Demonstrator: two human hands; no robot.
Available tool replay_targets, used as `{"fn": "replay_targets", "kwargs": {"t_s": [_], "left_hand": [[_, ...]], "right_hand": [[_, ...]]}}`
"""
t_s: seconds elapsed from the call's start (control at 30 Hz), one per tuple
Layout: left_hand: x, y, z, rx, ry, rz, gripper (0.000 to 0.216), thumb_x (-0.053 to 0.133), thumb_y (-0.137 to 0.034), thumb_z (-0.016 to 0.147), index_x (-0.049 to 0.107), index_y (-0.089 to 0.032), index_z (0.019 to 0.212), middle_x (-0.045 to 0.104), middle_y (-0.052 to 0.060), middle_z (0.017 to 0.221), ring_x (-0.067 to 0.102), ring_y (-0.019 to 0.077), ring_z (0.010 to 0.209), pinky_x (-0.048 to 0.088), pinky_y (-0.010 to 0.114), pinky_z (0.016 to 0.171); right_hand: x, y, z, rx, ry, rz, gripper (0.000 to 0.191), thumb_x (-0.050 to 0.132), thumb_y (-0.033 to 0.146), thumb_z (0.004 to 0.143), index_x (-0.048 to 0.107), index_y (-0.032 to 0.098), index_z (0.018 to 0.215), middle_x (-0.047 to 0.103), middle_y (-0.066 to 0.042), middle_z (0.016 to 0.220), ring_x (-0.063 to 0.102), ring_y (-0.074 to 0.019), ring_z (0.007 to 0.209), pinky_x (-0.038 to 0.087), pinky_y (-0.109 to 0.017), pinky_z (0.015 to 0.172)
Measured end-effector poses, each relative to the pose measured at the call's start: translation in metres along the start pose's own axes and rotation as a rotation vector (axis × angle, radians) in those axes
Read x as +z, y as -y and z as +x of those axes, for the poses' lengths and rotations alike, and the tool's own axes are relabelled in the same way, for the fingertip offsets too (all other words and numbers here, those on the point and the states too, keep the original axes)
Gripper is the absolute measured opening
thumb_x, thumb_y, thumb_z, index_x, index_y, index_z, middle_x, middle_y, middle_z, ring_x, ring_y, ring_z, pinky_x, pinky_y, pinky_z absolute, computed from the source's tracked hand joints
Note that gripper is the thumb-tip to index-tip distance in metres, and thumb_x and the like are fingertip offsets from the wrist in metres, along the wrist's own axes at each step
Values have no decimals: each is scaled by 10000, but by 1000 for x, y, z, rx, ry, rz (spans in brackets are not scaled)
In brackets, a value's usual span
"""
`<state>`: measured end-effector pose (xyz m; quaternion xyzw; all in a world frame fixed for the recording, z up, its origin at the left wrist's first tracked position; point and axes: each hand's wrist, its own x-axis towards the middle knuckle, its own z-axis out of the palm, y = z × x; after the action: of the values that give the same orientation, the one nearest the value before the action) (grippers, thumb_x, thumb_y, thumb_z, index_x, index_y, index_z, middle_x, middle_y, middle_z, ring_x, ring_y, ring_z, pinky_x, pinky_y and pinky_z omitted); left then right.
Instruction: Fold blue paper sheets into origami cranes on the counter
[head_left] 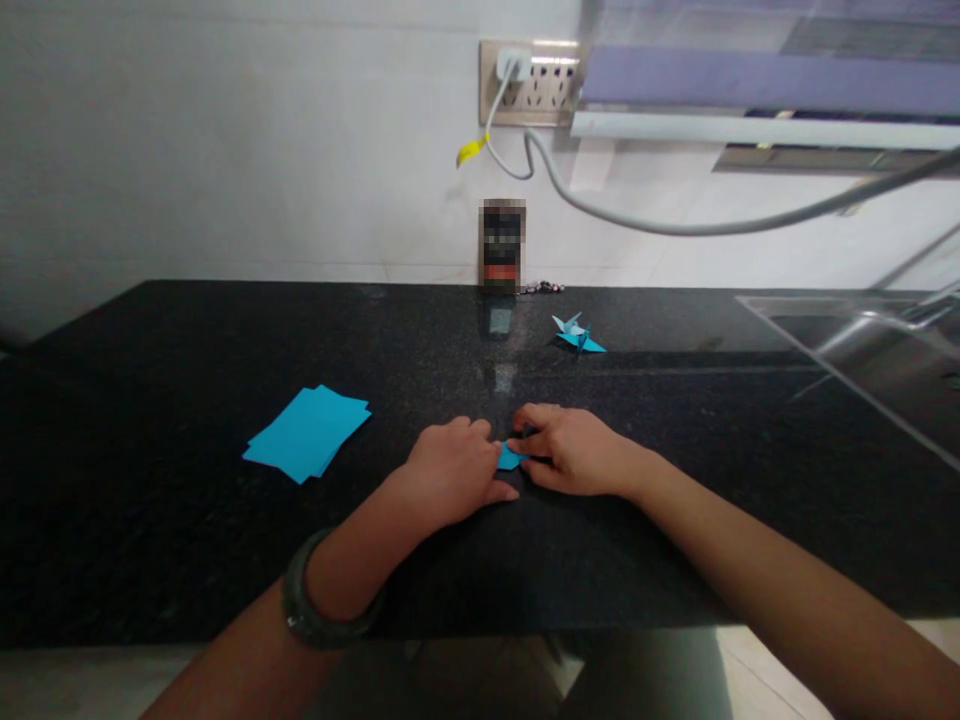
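Note:
A small folded piece of blue paper (510,457) lies on the dark countertop between my two hands. My left hand (459,465) is over its left side with fingers curled down onto it, the thumb resting on the counter in front. From the other side my right hand (570,448) grips the paper's right part between bent fingers and thumb. Both hands hide much of the folds. Behind them sit two folded paper cranes (579,335), one pale and one bright blue, close together. To the left is a loose stack of blue paper sheets (307,432).
A black speckled countertop (150,520) runs back to a tiled wall. Against it stands a blurred-out upright box (502,245) beside a beaded string (544,287). At right is a metal sink (885,370). A grey cable (675,228) hangs from the socket panel (529,84).

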<state>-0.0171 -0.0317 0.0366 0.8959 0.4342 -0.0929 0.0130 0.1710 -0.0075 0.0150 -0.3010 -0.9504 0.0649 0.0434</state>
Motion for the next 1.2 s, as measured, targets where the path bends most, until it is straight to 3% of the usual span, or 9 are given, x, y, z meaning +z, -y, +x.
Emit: {"fn": "replay_targets", "kwargs": {"t_s": [0.27,0.5,0.7,0.8,0.9,1.2], "left_hand": [[7,5,4,0,-21,-24,270,531,-412,792,635,-202,927,586,62,919,555,239,869,449,310,622],[17,16,13,-26,-108,-33,170,494,-286,822,632,-238,908,577,46,864,547,207,835,435,295,630],[15,14,11,-17,-204,-98,131,516,-239,795,623,-196,857,578,48,898,539,203,870,443,303,704],[16,11,12,39,-155,-138,189,437,-156,815,620,-164,772,590,52,807,560,180,792,442,297,714],[19,11,15,41,-110,-165,243,395,-124,817,622,-149,734,592,56,745,570,170,721,443,291,683],[23,13,18,-11,-135,-258,251,388,-174,831,628,-146,763,600,61,783,569,168,757,432,288,703]], "right_hand": [[0,-4,-3,9,-96,119,269,530,323,824,628,206,1045,549,-67,982,536,-164,874,419,-277,753],[6,-4,4,-66,-100,27,214,451,265,878,642,201,950,599,-51,884,529,-152,825,393,-265,748],[13,0,9,-27,-88,-27,250,405,265,897,634,177,851,596,-51,822,529,-142,763,384,-244,694],[11,2,9,-11,-76,-20,255,401,260,895,615,165,794,585,-49,814,530,-139,762,383,-236,687],[9,6,9,30,-62,5,233,400,239,888,608,162,818,575,-52,837,534,-140,783,386,-233,685],[8,18,13,283,-92,181,180,469,170,811,648,166,793,556,-42,817,543,-134,770,394,-230,691]]}}
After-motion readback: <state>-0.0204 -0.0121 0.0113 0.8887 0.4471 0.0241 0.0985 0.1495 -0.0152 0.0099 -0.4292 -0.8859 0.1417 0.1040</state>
